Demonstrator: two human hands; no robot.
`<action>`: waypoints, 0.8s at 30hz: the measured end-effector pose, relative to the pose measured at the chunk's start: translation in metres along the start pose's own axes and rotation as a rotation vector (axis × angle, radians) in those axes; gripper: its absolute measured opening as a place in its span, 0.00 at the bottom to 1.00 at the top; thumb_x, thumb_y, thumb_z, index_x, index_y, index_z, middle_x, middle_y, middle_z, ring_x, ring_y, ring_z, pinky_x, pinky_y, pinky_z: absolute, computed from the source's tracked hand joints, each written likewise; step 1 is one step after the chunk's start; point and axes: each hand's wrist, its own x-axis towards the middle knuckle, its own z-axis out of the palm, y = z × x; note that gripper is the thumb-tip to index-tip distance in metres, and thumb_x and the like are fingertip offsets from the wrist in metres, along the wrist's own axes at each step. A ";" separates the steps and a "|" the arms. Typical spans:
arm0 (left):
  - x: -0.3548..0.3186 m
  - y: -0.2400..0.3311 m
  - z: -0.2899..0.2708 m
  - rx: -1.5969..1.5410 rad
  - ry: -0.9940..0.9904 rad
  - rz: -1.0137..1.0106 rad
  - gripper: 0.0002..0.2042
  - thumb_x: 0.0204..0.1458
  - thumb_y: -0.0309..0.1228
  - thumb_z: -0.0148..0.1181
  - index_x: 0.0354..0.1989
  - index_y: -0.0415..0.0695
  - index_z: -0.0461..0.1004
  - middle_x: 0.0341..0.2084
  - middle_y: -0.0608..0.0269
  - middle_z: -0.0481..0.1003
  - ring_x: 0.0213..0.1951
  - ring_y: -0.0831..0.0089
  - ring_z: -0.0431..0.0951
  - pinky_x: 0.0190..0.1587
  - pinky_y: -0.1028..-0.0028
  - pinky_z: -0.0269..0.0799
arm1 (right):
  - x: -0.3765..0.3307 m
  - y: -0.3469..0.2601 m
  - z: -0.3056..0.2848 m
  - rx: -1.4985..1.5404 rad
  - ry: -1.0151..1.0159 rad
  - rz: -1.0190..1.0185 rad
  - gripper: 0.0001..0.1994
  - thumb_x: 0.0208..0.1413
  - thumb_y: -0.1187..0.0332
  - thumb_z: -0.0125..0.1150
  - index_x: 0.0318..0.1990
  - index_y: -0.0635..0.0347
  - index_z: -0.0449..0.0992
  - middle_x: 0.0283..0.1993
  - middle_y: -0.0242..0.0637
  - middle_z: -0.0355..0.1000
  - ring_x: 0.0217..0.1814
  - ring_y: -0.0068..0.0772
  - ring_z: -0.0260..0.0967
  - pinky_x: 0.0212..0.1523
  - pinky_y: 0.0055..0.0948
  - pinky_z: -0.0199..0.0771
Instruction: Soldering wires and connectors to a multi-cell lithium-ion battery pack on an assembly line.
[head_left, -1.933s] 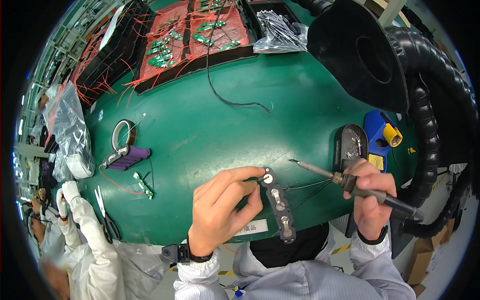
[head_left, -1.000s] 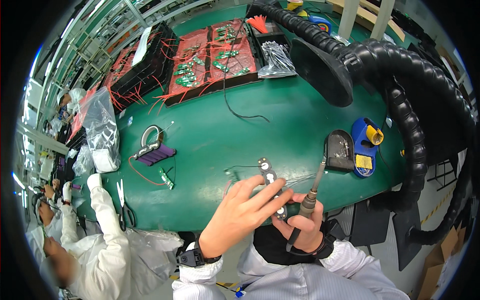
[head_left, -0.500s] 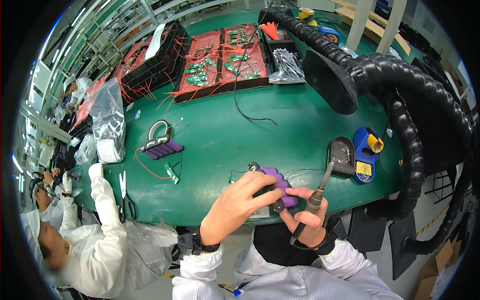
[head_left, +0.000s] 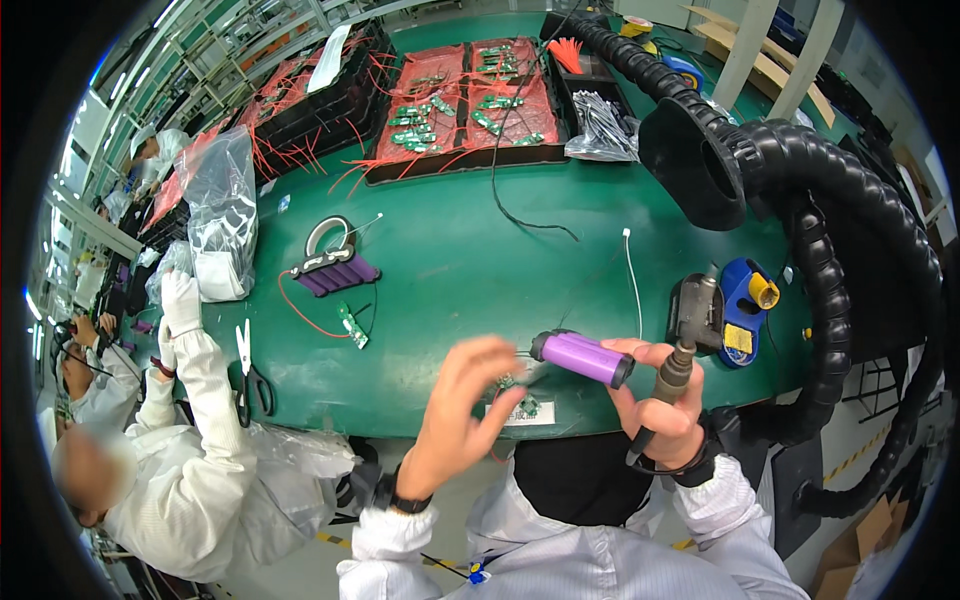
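My right hand [head_left: 665, 420] grips a soldering iron [head_left: 676, 370], its tip pointing up and away. The same hand's thumb and index finger pinch the right end of a purple battery pack [head_left: 583, 358] with black end caps. My left hand [head_left: 465, 405], somewhat smeared by motion, is off the pack's left end with fingers apart. Below the pack, a small green circuit board [head_left: 527, 402] lies by a white label at the table's near edge. A white lead [head_left: 632, 275] with a small plug stretches away beyond the pack.
Another purple pack [head_left: 340, 274], a tape roll [head_left: 328, 236] and scissors [head_left: 246, 365] lie leftward. A blue soldering stand [head_left: 740, 310] and black fume hoses [head_left: 810, 165] are at right. Trays of boards [head_left: 465, 165] stand at the back. A white-sleeved co-worker [head_left: 215, 400] works at left.
My left hand has let go of the purple pack and drawn left. The pack is turned and held by my right hand alone. The white lead has come into sight beyond it.
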 end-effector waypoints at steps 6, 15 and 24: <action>-0.067 0.011 -0.029 0.425 -0.527 0.254 0.20 0.51 0.22 0.61 0.54 0.47 0.79 0.59 0.65 0.76 0.60 0.63 0.76 0.58 0.65 0.78 | 0.038 -0.014 -0.034 -0.122 -0.393 0.121 0.16 0.48 0.75 0.67 0.45 0.47 0.77 0.63 0.50 0.70 0.50 0.51 0.78 0.46 0.39 0.82; -0.082 -0.016 -0.041 0.615 -0.430 0.470 0.13 0.52 0.22 0.64 0.47 0.40 0.82 0.61 0.60 0.76 0.63 0.66 0.76 0.62 0.71 0.79 | 0.089 -0.013 0.001 -0.147 -0.617 0.261 0.14 0.55 0.76 0.61 0.49 0.52 0.74 0.60 0.45 0.69 0.45 0.51 0.79 0.42 0.43 0.80; -0.075 -0.023 -0.041 0.632 -0.417 0.598 0.12 0.52 0.23 0.65 0.45 0.36 0.84 0.54 0.57 0.79 0.58 0.64 0.80 0.56 0.70 0.81 | 0.084 0.003 0.012 -0.059 -0.589 0.329 0.16 0.53 0.81 0.65 0.47 0.54 0.74 0.54 0.41 0.70 0.40 0.51 0.79 0.38 0.44 0.79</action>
